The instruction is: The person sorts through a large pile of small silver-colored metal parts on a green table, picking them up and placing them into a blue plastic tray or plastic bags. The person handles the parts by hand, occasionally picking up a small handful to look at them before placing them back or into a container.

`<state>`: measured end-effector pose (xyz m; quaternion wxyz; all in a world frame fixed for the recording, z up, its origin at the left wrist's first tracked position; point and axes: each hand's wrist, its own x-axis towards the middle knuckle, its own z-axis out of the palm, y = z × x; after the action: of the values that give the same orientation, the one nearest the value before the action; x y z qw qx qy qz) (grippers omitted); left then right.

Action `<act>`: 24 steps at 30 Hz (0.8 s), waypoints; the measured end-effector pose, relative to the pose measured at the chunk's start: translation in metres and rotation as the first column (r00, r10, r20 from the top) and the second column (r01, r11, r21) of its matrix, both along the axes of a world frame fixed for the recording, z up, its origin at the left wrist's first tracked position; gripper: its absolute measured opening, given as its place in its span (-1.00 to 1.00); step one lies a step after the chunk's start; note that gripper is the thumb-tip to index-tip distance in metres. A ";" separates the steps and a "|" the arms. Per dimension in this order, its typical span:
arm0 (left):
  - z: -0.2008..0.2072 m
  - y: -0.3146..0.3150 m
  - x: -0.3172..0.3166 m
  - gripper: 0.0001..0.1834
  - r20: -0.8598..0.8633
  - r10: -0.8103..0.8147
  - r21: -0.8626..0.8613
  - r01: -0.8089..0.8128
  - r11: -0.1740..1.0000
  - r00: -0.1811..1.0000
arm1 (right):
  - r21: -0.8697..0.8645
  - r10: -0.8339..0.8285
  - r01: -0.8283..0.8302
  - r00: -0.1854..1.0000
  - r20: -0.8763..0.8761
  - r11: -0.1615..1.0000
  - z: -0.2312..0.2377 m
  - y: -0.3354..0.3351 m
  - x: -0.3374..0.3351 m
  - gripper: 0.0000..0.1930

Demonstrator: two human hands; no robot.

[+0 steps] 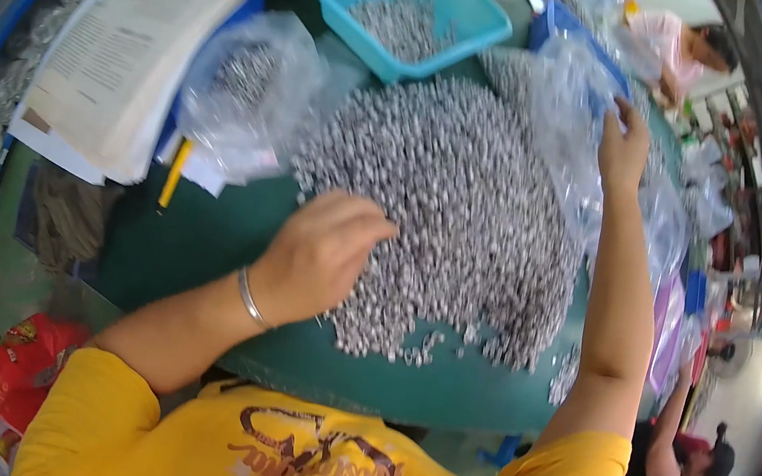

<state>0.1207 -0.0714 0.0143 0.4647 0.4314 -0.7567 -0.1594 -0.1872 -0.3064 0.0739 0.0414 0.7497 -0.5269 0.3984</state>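
A wide heap of small silvery-grey metal pieces (465,191) covers the middle of a green table (206,233). At the heap's left edge is my left hand (326,248), with a metal bangle on the wrist. Its fingers are curled inward and pressed together; anything between them is too small or hidden to make out. My right arm reaches far forward along the heap's right side. There my right hand (625,153) is beside a clear plastic bag (565,108), thumb and finger apart with nothing visible between them. Whether it touches the bag, I cannot tell.
Behind the heap stands a turquoise basin (401,61) partly filled with similar pieces. Left of it sit an open clear bag (253,74) of pieces, a paper stack (135,48) and a yellow pencil (175,175). A blue bin (553,19) and co-workers are at the right.
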 end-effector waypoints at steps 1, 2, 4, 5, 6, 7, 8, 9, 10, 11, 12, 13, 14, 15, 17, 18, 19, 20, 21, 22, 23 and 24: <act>0.001 0.002 -0.001 -0.82 0.045 -0.017 0.021 0.016 1.000 0.999 | 0.042 0.051 -0.055 0.993 0.103 0.998 0.006 0.024 0.020 -0.78; 0.002 0.005 -0.002 -0.82 0.067 -0.044 0.051 0.041 0.998 0.997 | 0.047 0.152 -0.154 0.988 0.036 0.987 0.006 0.052 0.031 -0.81; -0.008 0.013 -0.009 -0.81 0.121 -0.149 0.127 0.133 0.983 0.981 | 0.137 0.286 -0.276 0.957 -0.054 0.951 0.001 0.120 0.041 -0.87; -0.011 0.016 -0.013 -0.81 0.161 -0.201 0.179 0.171 0.969 0.966 | 0.219 0.325 -0.303 0.943 -0.070 0.927 -0.003 0.151 0.042 -0.90; -0.012 0.017 -0.018 -0.81 0.152 -0.221 0.190 0.191 0.963 0.963 | 0.317 0.368 -0.330 0.928 -0.066 0.889 -0.010 0.177 0.039 -0.90; -0.012 0.017 -0.021 -0.82 0.174 -0.242 0.209 0.205 0.956 0.954 | 0.408 0.411 -0.356 0.910 -0.052 0.841 -0.018 0.199 0.035 -0.90; -0.012 0.018 -0.022 -0.82 0.201 -0.258 0.230 0.210 0.950 0.945 | 0.472 0.413 -0.359 0.910 -0.012 0.805 -0.024 0.219 0.035 -0.90; -0.011 0.018 -0.023 -0.82 0.201 -0.266 0.240 0.216 0.946 0.943 | 0.531 0.415 -0.367 0.909 0.031 0.764 -0.030 0.235 0.036 -0.90; -0.011 0.017 -0.023 -0.82 0.193 -0.271 0.246 0.221 0.944 0.943 | 0.523 0.408 -0.348 0.913 0.001 0.778 -0.037 0.249 0.037 -0.90; -0.011 0.016 -0.022 -0.83 0.185 -0.274 0.252 0.224 0.941 0.944 | 0.514 0.402 -0.332 0.915 -0.028 0.791 -0.044 0.260 0.037 -0.89; -0.012 0.015 -0.022 -0.84 0.178 -0.272 0.249 0.224 0.942 0.946 | 0.511 0.398 -0.327 0.917 -0.031 0.795 -0.052 0.268 0.037 -0.88; -0.013 0.015 -0.023 -0.84 0.181 -0.274 0.255 0.225 0.941 0.944 | 0.512 0.383 -0.315 0.923 -0.030 0.799 -0.059 0.274 0.038 -0.86; -0.014 0.015 -0.023 -0.84 0.179 -0.265 0.247 0.217 0.944 0.948 | 0.489 0.356 -0.299 0.934 -0.025 0.820 -0.063 0.277 0.042 -0.85; -0.014 0.014 -0.023 -0.84 0.176 -0.256 0.236 0.212 0.948 0.950 | 0.463 0.327 -0.280 0.945 -0.023 0.841 -0.066 0.280 0.044 -0.84; -0.014 0.014 -0.023 -0.85 0.182 -0.255 0.234 0.211 0.949 0.950 | 0.458 0.326 -0.279 0.945 -0.025 0.844 -0.068 0.282 0.044 -0.83; -0.014 0.014 -0.023 -0.85 0.182 -0.255 0.239 0.209 0.948 0.950 | 0.449 0.326 -0.277 0.945 -0.035 0.850 -0.069 0.283 0.044 -0.81; -0.014 0.013 -0.023 -0.84 0.182 -0.255 0.244 0.208 0.947 0.950 | 0.447 0.323 -0.275 0.946 -0.034 0.851 -0.069 0.283 0.045 -0.81; -0.013 0.013 -0.022 -0.84 0.192 -0.253 0.236 0.205 0.950 0.948 | 0.433 0.307 -0.265 0.951 -0.029 0.861 -0.068 0.284 0.046 -0.81; -0.013 0.014 -0.023 -0.84 0.191 -0.254 0.235 0.207 0.950 0.948 | 0.420 0.293 -0.256 0.956 -0.024 0.871 -0.067 0.284 0.048 -0.80; -0.013 0.014 -0.023 -0.84 0.193 -0.251 0.233 0.204 0.951 0.948 | 0.422 0.283 -0.249 0.959 -0.020 0.872 -0.067 0.285 0.051 -0.81; -0.013 0.014 -0.022 -0.84 0.195 -0.248 0.232 0.201 0.952 0.949 | 0.422 0.282 -0.247 0.959 -0.020 0.872 -0.066 0.285 0.054 -0.81; -0.012 0.014 -0.022 -0.84 0.196 -0.250 0.229 0.204 0.952 0.948 | 0.436 0.296 -0.256 0.955 -0.023 0.863 -0.065 0.284 0.058 -0.81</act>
<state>0.0987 -0.0573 0.0021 0.3084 0.4020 -0.8280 -0.2402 -0.1297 -0.0223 0.0084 -0.1582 0.8250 -0.4862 0.2408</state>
